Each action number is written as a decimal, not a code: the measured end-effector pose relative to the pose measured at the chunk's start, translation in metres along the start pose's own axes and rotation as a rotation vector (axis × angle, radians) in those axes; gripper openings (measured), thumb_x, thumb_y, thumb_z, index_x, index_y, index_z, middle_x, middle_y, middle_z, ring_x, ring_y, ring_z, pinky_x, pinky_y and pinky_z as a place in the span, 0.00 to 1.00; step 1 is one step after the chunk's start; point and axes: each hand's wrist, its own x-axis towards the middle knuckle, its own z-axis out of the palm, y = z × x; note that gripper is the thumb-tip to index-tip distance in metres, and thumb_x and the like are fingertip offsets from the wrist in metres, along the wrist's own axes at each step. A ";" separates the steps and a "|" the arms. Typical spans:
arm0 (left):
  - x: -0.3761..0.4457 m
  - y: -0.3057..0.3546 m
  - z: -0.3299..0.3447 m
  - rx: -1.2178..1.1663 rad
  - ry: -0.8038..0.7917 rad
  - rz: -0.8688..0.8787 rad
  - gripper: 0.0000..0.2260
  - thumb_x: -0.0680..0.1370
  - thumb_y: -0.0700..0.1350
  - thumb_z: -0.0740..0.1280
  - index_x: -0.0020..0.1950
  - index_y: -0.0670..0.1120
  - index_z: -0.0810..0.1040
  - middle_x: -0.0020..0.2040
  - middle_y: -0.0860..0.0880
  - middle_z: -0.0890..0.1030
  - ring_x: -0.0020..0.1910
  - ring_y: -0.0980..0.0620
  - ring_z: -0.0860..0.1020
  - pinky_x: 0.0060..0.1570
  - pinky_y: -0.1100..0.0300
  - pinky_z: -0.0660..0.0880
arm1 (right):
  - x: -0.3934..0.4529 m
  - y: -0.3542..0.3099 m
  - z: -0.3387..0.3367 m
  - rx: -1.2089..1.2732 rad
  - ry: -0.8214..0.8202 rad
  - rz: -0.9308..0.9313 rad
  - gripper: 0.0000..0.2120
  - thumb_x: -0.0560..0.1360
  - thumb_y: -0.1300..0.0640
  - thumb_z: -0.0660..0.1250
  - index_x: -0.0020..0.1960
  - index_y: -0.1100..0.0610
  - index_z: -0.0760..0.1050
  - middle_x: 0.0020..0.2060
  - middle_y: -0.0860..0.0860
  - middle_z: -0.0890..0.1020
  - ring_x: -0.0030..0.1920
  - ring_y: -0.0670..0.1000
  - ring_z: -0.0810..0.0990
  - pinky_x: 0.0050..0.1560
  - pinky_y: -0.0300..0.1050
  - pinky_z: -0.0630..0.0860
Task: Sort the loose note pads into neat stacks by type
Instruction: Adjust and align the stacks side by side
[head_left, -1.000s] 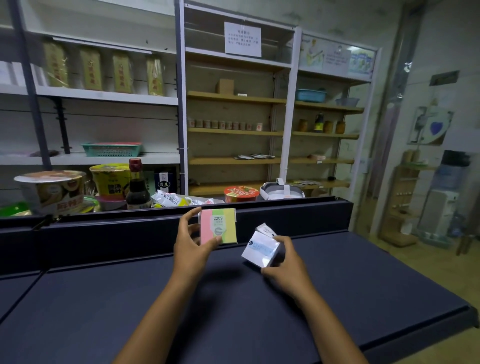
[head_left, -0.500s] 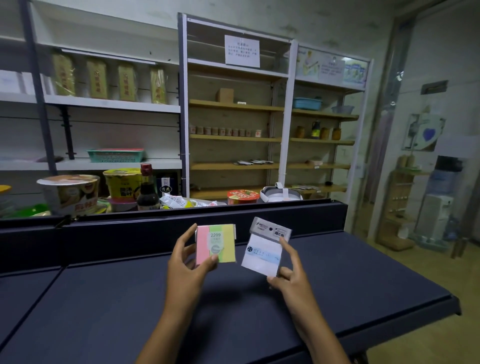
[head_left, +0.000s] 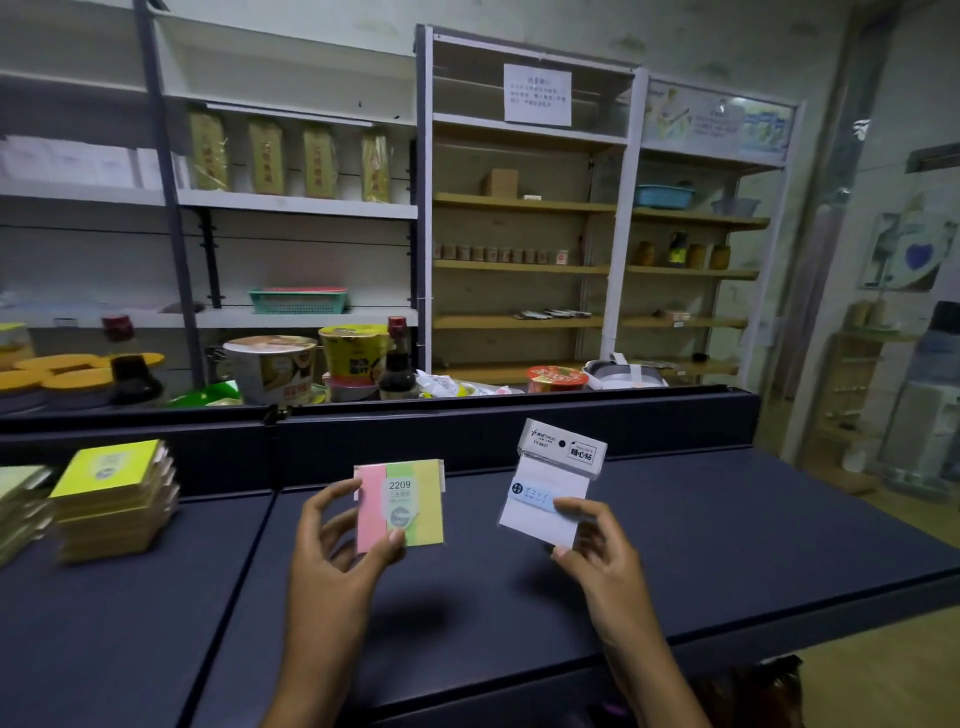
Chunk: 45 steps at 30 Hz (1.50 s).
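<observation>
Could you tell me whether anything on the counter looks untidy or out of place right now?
Yes: the stack of yellow-green note pads at the left is askew, its pads fanned out with edges misaligned. The multicoloured pad and white packaged pad are simply in hand.

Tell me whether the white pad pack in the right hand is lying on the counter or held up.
Held up. The right hand pinches the white pad pack upright above the dark counter, header card on top, label facing the camera.

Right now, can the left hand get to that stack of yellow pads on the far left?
Probably yes: the dark table lies bare between the left hand and the yellow pad stack, but its fingers already hold the pink-and-green pad.
</observation>
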 end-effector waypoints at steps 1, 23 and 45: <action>-0.001 0.003 -0.011 0.004 0.002 0.000 0.24 0.71 0.32 0.74 0.58 0.57 0.76 0.55 0.46 0.82 0.51 0.51 0.84 0.44 0.61 0.82 | -0.005 -0.003 0.008 0.010 -0.010 0.004 0.22 0.73 0.76 0.64 0.55 0.52 0.78 0.53 0.47 0.85 0.52 0.48 0.84 0.52 0.39 0.79; -0.024 0.074 -0.169 0.129 0.310 0.016 0.17 0.75 0.38 0.72 0.57 0.58 0.80 0.56 0.56 0.83 0.48 0.52 0.85 0.42 0.66 0.80 | -0.044 -0.024 0.156 0.045 -0.261 -0.042 0.17 0.76 0.71 0.66 0.50 0.48 0.80 0.42 0.45 0.84 0.42 0.43 0.79 0.48 0.43 0.75; 0.013 0.104 -0.354 0.212 0.375 0.021 0.19 0.76 0.31 0.69 0.60 0.52 0.79 0.57 0.51 0.82 0.52 0.50 0.84 0.43 0.60 0.82 | -0.064 -0.024 0.364 0.093 -0.396 -0.101 0.22 0.74 0.70 0.69 0.57 0.44 0.78 0.54 0.41 0.81 0.50 0.51 0.80 0.51 0.43 0.80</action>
